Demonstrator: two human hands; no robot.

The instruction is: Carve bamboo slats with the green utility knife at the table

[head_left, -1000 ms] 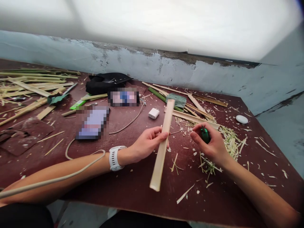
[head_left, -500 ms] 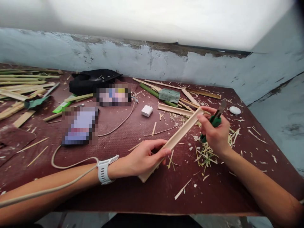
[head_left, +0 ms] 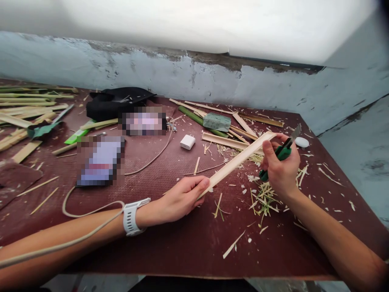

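A pale split bamboo strip [head_left: 238,163] slants up to the right above the table, held between both hands. My left hand [head_left: 182,198], with a white watch [head_left: 133,217] on its wrist, is closed around the strip's lower end and hides that end. My right hand [head_left: 282,170] grips a green utility knife [head_left: 285,153], its blade pointing up and to the right, away from the strip. The thumb and fingers of that same hand also touch the strip's upper end. Below the right hand lies a heap of thin bamboo shavings [head_left: 266,198].
Cut bamboo pieces [head_left: 229,140] and a grey-green block [head_left: 216,122] lie behind the strip. A white charger [head_left: 187,142], phone [head_left: 101,160], cable [head_left: 91,239] and black cloth [head_left: 117,103] are further left. More bamboo [head_left: 27,109] is piled far left. A white oval case [head_left: 302,142] sits right.
The strip has turned and shifted up and right. Its lower end, which stuck out past my left hand, is now within the hand. My right hand and the knife moved slightly right.
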